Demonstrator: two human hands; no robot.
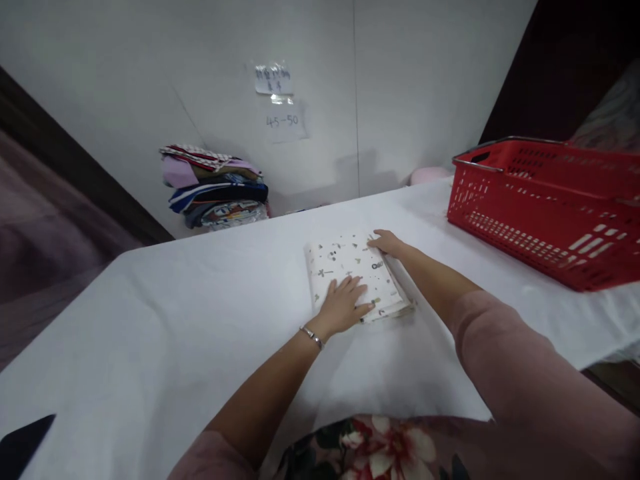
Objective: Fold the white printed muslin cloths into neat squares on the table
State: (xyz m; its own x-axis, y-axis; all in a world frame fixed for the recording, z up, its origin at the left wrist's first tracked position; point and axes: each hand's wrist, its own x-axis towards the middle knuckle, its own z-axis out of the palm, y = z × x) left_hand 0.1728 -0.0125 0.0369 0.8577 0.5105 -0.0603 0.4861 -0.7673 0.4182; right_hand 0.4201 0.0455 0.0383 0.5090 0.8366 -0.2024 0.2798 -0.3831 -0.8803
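Observation:
A white cloth with small dark and tan prints (345, 263) lies folded into a flat, roughly rectangular stack on the white-covered table (240, 293). On its near part rests my left hand (344, 305), palm down with the fingers spread; a bracelet circles that wrist. My right hand (387, 243) touches the far right corner of the cloth, its fingers apart and partly over the edge. Layered folds show at the cloth's near right corner. Neither hand is closed round anything.
A red perforated basket (540, 213) stands on the table at the right. Beyond the far edge, at the left, is a pile of folded clothes (217, 187) against the wall. Paper signs (287, 121) hang above. A dark object (25, 443) lies at the near left.

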